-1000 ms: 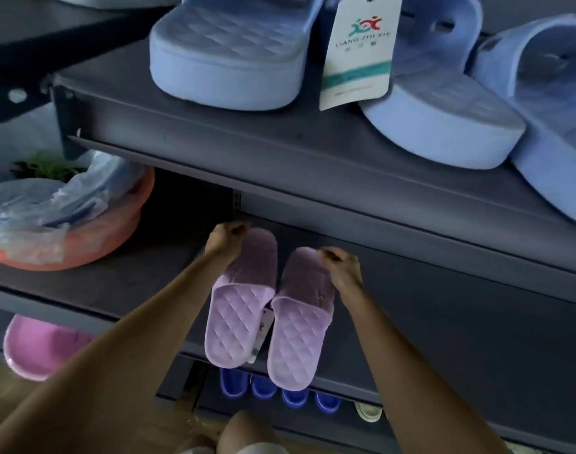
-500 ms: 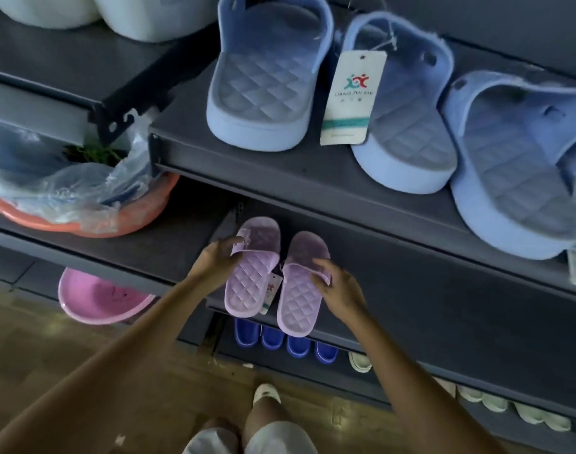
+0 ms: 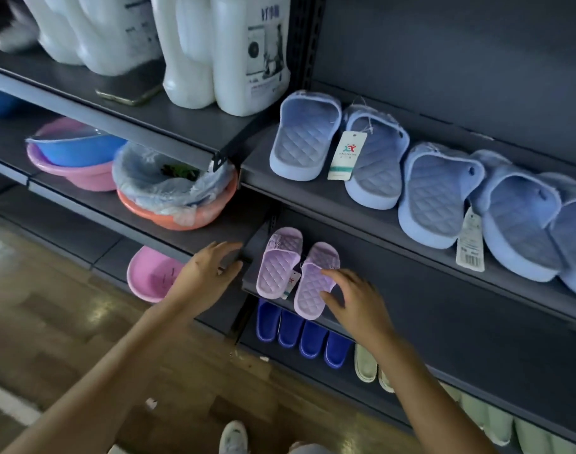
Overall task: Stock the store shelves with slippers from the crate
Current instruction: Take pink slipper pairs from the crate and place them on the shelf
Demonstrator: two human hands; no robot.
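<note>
Lilac slippers [image 3: 278, 268] sit side by side at the left front corner of the shelf [image 3: 411, 309]. Left hand [image 3: 211, 270] beside them, grip wide, empty; right hand [image 3: 352, 299] grip wide, spread at the right slipper's edge.

Both arms are reaching forward; the left hand [image 3: 211, 271] and the right hand [image 3: 354, 301] are hovering palm-down, fingers loosely spread, gripping nothing.

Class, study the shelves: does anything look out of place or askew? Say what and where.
A phone lies beside the white bottles, unlike stock. The orange basin holds a crumpled plastic bag and greens. One lilac slipper overhangs its shelf.
</note>
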